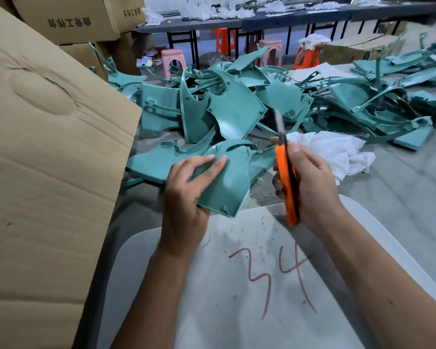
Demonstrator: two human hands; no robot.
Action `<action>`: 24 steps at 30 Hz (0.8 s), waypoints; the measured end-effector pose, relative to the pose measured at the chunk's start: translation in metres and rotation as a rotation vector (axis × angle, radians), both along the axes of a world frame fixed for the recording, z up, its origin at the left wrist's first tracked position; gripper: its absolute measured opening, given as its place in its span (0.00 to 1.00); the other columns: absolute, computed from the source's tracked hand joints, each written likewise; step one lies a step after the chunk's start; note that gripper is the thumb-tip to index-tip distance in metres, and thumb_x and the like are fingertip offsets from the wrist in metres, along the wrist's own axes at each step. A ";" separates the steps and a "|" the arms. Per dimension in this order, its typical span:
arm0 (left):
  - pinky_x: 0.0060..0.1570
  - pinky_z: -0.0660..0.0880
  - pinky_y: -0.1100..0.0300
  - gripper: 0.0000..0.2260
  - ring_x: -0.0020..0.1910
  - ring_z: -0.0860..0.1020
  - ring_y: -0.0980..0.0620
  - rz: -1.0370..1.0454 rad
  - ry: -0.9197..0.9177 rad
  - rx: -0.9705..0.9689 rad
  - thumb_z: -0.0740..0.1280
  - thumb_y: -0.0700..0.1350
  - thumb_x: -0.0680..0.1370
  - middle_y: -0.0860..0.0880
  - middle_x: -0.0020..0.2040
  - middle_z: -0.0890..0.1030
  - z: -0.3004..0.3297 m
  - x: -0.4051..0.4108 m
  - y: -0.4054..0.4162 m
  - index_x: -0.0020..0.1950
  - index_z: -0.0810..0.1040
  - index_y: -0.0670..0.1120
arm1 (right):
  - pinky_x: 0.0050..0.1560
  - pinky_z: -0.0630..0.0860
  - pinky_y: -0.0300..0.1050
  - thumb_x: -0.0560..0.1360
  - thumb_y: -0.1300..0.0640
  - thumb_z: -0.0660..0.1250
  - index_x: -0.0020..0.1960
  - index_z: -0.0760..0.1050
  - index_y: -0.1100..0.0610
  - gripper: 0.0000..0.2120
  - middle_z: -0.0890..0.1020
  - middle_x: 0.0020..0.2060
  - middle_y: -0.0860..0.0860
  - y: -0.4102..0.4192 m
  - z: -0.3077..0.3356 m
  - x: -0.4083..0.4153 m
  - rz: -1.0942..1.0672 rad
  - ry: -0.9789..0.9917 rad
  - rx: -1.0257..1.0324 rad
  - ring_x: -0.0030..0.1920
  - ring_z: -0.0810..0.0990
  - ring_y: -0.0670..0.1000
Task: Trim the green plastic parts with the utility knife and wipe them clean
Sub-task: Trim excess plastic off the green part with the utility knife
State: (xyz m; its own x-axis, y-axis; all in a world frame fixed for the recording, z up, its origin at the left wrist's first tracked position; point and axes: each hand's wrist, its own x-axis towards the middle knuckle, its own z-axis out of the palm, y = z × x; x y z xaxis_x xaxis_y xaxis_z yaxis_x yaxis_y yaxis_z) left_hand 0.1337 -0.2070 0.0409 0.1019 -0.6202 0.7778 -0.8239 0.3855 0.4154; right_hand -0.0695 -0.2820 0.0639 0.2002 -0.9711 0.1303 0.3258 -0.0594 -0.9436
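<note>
left: cardboard box (48,152) (close) | ahead: green parts pile (237,102) | right: floor (400,187)

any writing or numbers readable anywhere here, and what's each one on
"34": handwritten in red on the grey surface under the forearms.
Black printed characters, seen upside down, on the cardboard box at top left: not clear enough to quote.
More black characters on the box behind it: too small and blurred to read.

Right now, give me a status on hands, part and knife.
Left hand grips green part. Right hand holds knife, blade up, off the part. White rag just behind.
</note>
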 end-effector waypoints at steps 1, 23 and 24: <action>0.65 0.72 0.50 0.18 0.63 0.74 0.46 0.004 -0.039 0.003 0.67 0.38 0.80 0.47 0.64 0.79 0.000 -0.002 0.000 0.70 0.78 0.48 | 0.25 0.69 0.41 0.78 0.43 0.67 0.61 0.82 0.53 0.18 0.78 0.38 0.54 0.000 0.001 0.001 0.077 -0.056 0.057 0.28 0.73 0.51; 0.45 0.81 0.58 0.16 0.52 0.84 0.51 -0.495 1.410 0.103 0.70 0.38 0.74 0.49 0.55 0.85 0.020 0.003 0.002 0.61 0.79 0.47 | 0.32 0.70 0.46 0.85 0.42 0.57 0.50 0.75 0.52 0.16 0.78 0.31 0.47 0.020 -0.003 0.012 -0.167 0.583 -0.765 0.31 0.76 0.48; 0.46 0.81 0.57 0.16 0.52 0.84 0.51 -0.501 1.402 0.110 0.70 0.38 0.74 0.49 0.56 0.85 0.021 0.005 0.002 0.62 0.79 0.47 | 0.32 0.68 0.47 0.86 0.44 0.57 0.46 0.73 0.53 0.16 0.75 0.30 0.46 0.023 -0.003 0.014 -0.181 0.652 -0.831 0.31 0.74 0.48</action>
State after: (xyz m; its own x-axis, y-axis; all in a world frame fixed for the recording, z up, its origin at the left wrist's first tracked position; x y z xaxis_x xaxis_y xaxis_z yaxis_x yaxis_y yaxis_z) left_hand 0.1391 -0.2047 0.0623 0.4720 -0.8634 0.1783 0.4646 0.4155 0.7820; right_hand -0.0557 -0.2593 0.0605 0.3318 -0.6496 0.6840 -0.3042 -0.7601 -0.5743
